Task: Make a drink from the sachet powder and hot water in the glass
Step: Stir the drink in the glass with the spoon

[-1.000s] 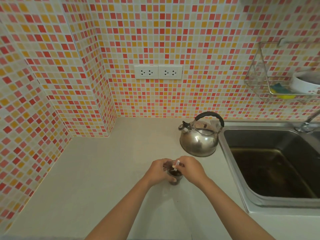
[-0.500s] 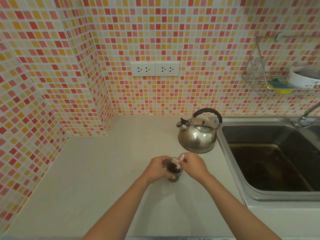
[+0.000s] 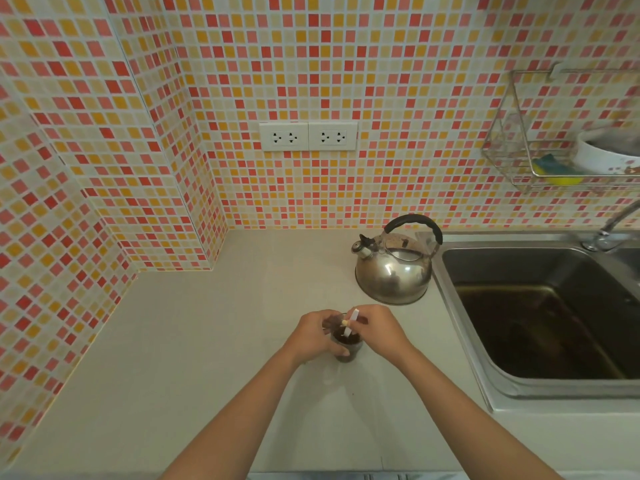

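Note:
A small clear glass [image 3: 347, 348] holding a dark brown drink stands on the pale counter [image 3: 207, 341]. My left hand [image 3: 313, 336] wraps around the glass from the left. My right hand [image 3: 379, 329] pinches a thin white stick [image 3: 350, 323] that slants down into the drink, its lower end hidden in the liquid. A steel kettle [image 3: 394, 271] with a black handle sits on the counter behind the glass. No sachet is in view.
A steel sink [image 3: 540, 313] with brownish water lies at the right, its tap [image 3: 613, 223] at the far right. A wire rack [image 3: 540, 161] on the tiled wall holds a sponge and a white bowl. Two sockets [image 3: 308, 136] sit on the back wall.
Both hands stay at the glass. The white stick has shifted slightly in the drink from frame to frame. The view has tilted a little between frames.

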Demonstrator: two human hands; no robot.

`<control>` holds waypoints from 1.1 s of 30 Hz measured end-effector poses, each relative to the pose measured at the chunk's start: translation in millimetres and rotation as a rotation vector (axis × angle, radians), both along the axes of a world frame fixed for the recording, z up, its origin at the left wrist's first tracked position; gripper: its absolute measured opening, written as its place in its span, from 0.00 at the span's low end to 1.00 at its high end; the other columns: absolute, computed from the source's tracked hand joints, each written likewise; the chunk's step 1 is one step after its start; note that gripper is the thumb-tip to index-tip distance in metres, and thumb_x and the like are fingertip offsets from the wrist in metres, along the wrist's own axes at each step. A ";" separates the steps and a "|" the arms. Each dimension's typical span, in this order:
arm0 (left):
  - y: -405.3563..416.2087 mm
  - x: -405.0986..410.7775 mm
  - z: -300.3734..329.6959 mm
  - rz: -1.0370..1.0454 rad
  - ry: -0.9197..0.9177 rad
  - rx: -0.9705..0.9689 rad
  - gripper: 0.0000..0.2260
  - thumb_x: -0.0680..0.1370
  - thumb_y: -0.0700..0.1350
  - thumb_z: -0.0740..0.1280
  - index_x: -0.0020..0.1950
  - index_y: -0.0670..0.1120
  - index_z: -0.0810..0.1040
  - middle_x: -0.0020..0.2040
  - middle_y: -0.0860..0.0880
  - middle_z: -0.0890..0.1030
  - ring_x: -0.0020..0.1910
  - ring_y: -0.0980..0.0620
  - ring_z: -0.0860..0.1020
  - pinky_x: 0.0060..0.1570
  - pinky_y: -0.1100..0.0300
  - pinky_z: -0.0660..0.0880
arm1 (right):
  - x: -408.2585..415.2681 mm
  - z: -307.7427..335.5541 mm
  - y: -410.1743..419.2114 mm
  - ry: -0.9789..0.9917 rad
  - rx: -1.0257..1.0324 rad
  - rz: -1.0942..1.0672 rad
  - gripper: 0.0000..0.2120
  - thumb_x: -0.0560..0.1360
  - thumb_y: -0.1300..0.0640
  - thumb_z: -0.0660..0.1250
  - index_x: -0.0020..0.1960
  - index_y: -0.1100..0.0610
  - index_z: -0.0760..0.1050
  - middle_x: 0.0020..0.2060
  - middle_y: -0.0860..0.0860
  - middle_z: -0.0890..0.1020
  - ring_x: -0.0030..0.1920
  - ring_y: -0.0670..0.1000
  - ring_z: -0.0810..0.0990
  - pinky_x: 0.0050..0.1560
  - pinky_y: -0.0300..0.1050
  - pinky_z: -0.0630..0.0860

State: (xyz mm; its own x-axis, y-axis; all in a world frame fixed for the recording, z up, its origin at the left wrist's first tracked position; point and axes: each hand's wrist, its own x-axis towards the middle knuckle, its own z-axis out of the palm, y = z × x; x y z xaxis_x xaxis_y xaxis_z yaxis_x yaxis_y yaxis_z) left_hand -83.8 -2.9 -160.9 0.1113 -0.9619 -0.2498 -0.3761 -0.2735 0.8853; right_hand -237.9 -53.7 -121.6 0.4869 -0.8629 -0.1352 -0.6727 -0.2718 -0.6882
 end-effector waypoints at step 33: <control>-1.9 1.4 -6.4 0.004 0.005 0.007 0.32 0.58 0.38 0.81 0.62 0.45 0.79 0.56 0.49 0.83 0.58 0.52 0.80 0.62 0.62 0.74 | -0.3 9.3 -0.4 0.103 -0.066 -0.047 0.09 0.76 0.56 0.63 0.48 0.56 0.82 0.37 0.53 0.81 0.41 0.54 0.80 0.43 0.46 0.76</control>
State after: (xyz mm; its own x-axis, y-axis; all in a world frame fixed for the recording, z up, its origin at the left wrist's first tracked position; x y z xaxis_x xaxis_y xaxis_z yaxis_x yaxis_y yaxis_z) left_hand -82.4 -4.8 -167.2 0.1139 -0.9598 -0.2567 -0.3707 -0.2808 0.8853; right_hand -238.2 -54.1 -112.3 0.4324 -0.8930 -0.1246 -0.7520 -0.2810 -0.5962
